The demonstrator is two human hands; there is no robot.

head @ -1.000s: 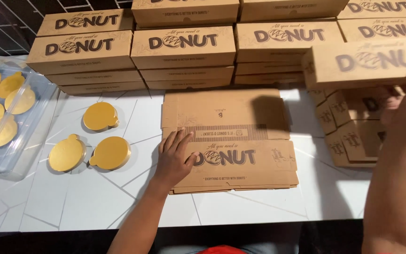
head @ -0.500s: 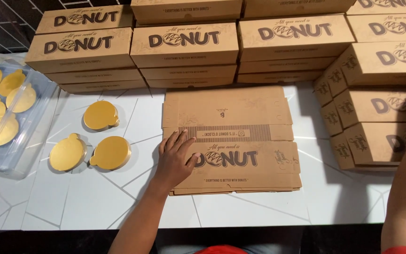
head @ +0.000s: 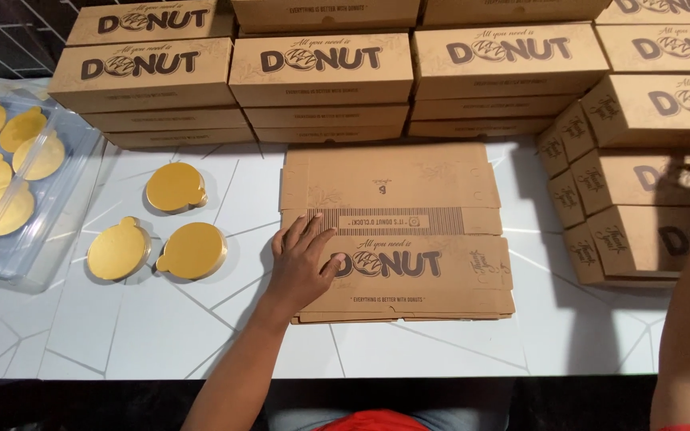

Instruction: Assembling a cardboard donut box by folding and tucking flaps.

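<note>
White table [head: 161, 335] holds gold discs [head: 176, 187], stacked boxes [head: 321, 72] ringing flattened carton [head: 409, 231].

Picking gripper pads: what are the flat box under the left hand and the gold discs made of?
Flat box: looks like thin brown kraft cardboard, matte; visible creases, flaps and a raw layered edge. The left hand rests on it.
Gold discs: likely foil-faced card, though thin plastic is possible; smooth, glossy and reflective, each with a small tab.
</note>
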